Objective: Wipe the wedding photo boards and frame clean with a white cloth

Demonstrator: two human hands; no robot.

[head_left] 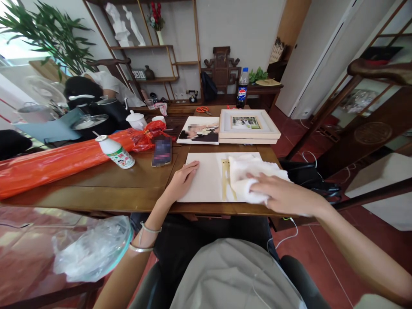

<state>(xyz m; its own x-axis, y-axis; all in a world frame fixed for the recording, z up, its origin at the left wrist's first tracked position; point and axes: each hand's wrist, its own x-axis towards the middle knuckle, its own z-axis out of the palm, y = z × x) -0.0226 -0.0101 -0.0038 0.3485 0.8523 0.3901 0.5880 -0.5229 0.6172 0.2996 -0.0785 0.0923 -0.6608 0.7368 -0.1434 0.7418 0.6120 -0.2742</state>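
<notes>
Bright light (17, 46) comes in at the upper left, behind a leafy plant (56, 36). A pale wall (231, 23) backs an open wooden shelf (141, 46) and a carved chair (222, 64). Right of them stands a white door (310, 60). The floor (317, 253) is red tile around the brown counter (141, 193).

The place is looking like a sitting room, perhaps in a home: a wooden shelf (167, 80) is holding white sculptures (118, 26) along the far wall (238, 21), a carved chair (222, 59) is standing beyond the surface (138, 193), and a leafy plant (56, 38) is rising at far left.
</notes>
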